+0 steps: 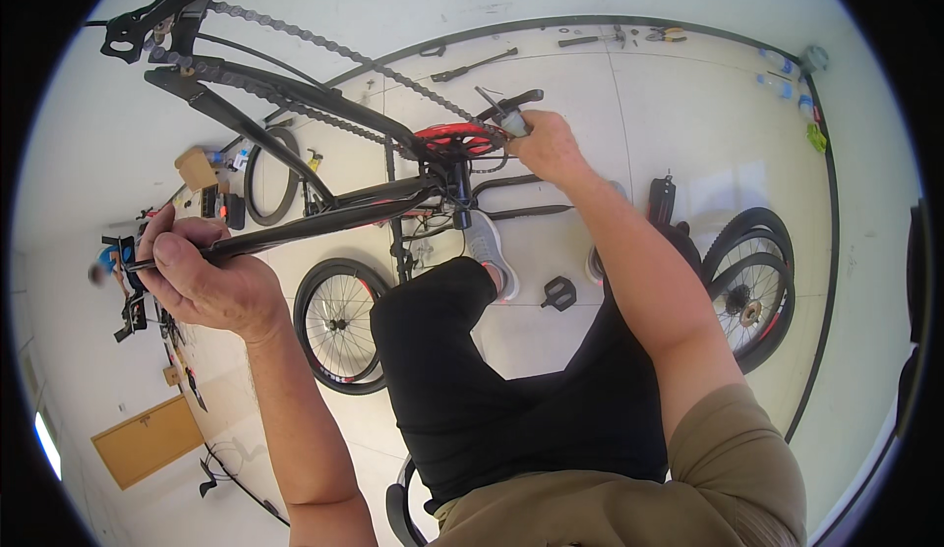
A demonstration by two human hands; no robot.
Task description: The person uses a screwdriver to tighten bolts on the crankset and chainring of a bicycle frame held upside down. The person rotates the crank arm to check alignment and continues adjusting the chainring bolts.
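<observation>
A black bicycle frame [339,215] lies across the upper left, its chain [315,40] running to a red and black chainring [454,139]. My left hand [211,274] curls round a black tube at the frame's left end. My right hand [549,146] is closed at the right edge of the chainring. Its fingers pinch a small grey-white piece [513,122] with a thin rod beside it; what exactly this is I cannot tell. Just behind is a black crank arm [526,98]. Below the frame, my knees are apart.
Wheels stand at left [339,326] and right [757,291]. A black pedal [559,293] lies on the floor between my feet. Along the far wall lie a hammer [592,40], pliers [667,34] and plastic bottles [775,85]. A person [102,264] is at far left.
</observation>
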